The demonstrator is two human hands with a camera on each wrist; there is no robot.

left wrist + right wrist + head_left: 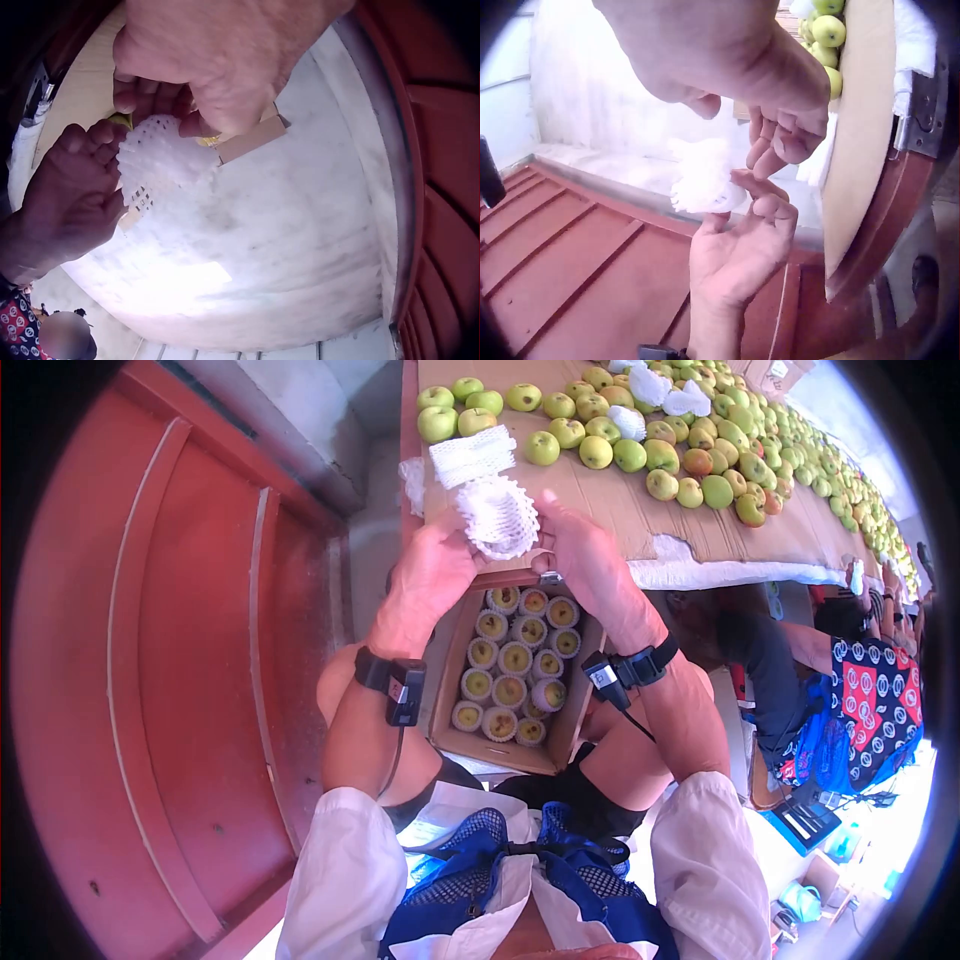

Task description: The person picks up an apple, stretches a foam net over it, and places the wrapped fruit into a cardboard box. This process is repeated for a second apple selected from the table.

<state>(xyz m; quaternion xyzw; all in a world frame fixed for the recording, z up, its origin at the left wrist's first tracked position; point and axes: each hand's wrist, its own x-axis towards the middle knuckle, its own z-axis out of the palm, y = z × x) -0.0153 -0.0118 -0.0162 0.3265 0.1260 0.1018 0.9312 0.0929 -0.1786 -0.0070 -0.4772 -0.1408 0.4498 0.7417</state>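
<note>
Over the table's near edge, a white foam net sleeve (497, 518) is pinched between the thumb and fingers of my left hand (435, 565). Its mesh flares into a scalloped rim; whether anything sits inside I cannot tell. My right hand (585, 555) is at the sleeve's other side, thumb apart from the loosely bent fingers. In the right wrist view the foam sleeve (705, 178) stands up from the left hand (739, 259), with the right hand (780, 112) above. Below both hands, a cardboard box (520, 757) holds rows of apples (515, 658) in foam sleeves.
Many loose green and reddish apples (717, 491) cover the cardboard-topped table (630, 520). A stack of foam sleeves (472, 455) lies near its left corner. A red panelled door (190, 660) stands at left. At right sits another person in a patterned garment (875, 690).
</note>
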